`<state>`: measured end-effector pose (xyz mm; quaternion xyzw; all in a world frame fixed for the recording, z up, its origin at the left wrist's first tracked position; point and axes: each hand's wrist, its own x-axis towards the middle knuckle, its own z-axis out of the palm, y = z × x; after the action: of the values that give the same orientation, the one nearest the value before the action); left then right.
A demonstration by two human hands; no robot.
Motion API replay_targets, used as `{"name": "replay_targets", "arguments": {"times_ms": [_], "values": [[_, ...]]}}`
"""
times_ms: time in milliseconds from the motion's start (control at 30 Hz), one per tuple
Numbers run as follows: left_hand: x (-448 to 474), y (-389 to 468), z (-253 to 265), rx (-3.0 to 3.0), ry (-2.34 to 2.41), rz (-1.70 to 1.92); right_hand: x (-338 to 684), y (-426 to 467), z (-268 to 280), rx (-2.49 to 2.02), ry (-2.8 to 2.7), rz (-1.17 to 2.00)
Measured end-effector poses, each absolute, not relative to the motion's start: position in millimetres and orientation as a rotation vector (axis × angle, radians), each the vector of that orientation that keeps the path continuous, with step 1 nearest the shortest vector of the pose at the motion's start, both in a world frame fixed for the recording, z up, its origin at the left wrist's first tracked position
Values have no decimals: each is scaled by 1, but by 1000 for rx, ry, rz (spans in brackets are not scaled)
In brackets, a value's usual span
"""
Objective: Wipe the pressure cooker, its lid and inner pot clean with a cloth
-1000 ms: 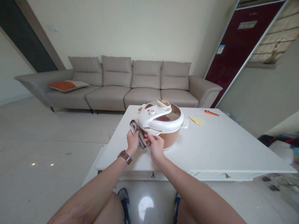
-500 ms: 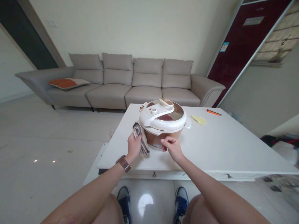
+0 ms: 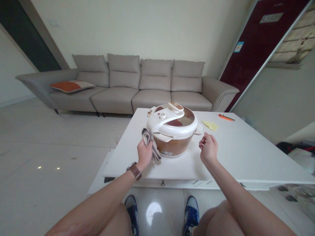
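Note:
A white and brown electric pressure cooker (image 3: 176,146) stands upright on the white table (image 3: 236,154), its lid on. My left hand (image 3: 144,151) grips a rolled beige and dark-grey cloth (image 3: 155,153) at the cooker's left front side. The cloth is against or very near the cooker's wall; I cannot tell which. To the right of the cooker, my right hand (image 3: 209,147) hovers just in front of its right handle (image 3: 198,129), apart from it. The fingers of that hand are curled in, with nothing visible in them.
A yellow paper or cloth piece (image 3: 210,125) lies right of the cooker. Farther right is an orange utility knife (image 3: 226,117). Behind the table stands a grey sofa (image 3: 152,98) with an orange and cream cushion (image 3: 71,86). The table's front has drawer knobs (image 3: 162,183).
My right hand has moved right, from the cooker's front to beside its right handle. My left hand has shifted slightly right with the cloth. The cooker stays in place.

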<state>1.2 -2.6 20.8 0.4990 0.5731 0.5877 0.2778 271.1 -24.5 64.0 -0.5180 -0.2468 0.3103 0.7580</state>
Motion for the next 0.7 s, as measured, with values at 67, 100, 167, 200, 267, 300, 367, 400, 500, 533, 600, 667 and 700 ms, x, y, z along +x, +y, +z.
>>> {"name": "replay_targets", "arguments": {"times_ms": [67, 100, 167, 200, 267, 300, 367, 400, 500, 533, 600, 667, 700], "values": [[3, -2, 20, 1334, 1546, 1582, 276, -22, 59, -1176, -539, 719], [4, -2, 20, 1330, 1549, 1588, 278, -20, 57, -1193, -552, 740], [7, 0, 19, 1321, 1553, 1601, 281, -17, 52, -1197, -595, 762], [8, 0, 18, 1309, 1559, 1607, 282, -16, 51, -1186, -618, 756], [10, 2, 18, 1282, 1575, 1610, 285, -13, 50, -1159, -663, 737], [11, 2, 17, 1272, 1581, 1610, 286, -13, 50, -1148, -679, 732], [13, 3, 17, 1270, 1587, 1611, 286, -12, 50, -1130, -693, 744], [15, 3, 18, 1276, 1585, 1612, 286, -11, 51, -1123, -689, 755], [18, 4, 17, 1295, 1578, 1622, 286, -8, 51, -1110, -659, 769], [20, 4, 17, 1297, 1578, 1624, 287, -7, 51, -1113, -652, 762], [23, 6, 17, 1300, 1578, 1628, 289, -3, 51, -1123, -648, 742], [27, 9, 17, 1303, 1567, 1636, 292, 2, 50, -1132, -642, 723], [30, 11, 17, 1305, 1559, 1640, 293, 4, 50, -1134, -636, 718]]}}
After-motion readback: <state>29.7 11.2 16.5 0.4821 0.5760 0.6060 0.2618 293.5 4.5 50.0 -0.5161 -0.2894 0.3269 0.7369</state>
